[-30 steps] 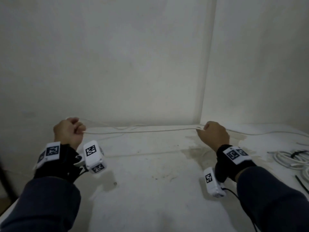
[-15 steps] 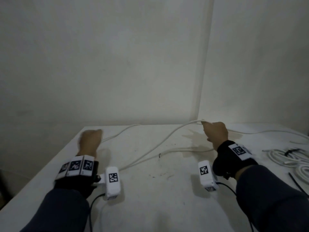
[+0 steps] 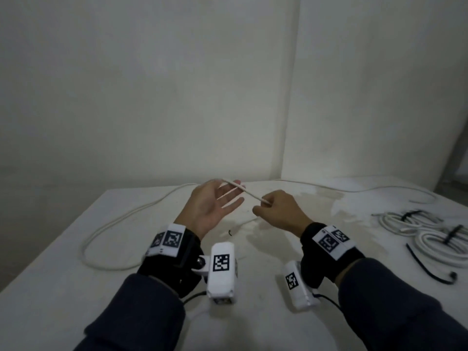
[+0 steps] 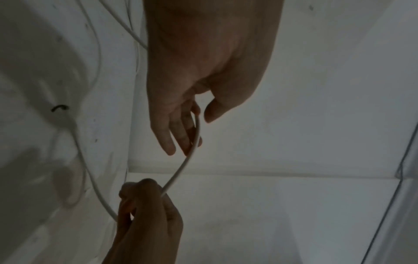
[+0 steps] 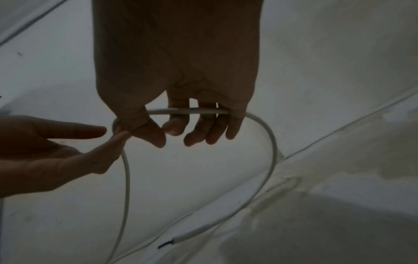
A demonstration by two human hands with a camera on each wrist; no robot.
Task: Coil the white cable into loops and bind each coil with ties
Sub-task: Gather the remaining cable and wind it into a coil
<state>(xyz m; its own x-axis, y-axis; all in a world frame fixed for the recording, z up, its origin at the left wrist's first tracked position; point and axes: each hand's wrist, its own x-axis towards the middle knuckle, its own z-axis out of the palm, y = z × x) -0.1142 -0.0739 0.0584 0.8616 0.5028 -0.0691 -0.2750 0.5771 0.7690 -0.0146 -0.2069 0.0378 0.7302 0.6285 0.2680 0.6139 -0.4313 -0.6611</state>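
We see our two hands raised just above a white table, meeting over a thin white cable. Our right hand has its fingers curled around the cable, the strand running under the thumb and across the bent fingers; a short arc drops from the little-finger side to the cable's cut end, where a dark core pokes out onto the tabletop. Our left hand faces it, palm up, fingers straight and spread, the cable lying across the fingertips rather than clasped. We judge this as the start of a first loop: the right hand anchors the end while the flat left hand guides in slack. From beyond the left hand, the cable trails away in a long loose curve on the table. It looks smooth, round and springy, holding soft bends. Well off to the right hand's outer side lie finished coils, bound with black ties, and one loose black tie.
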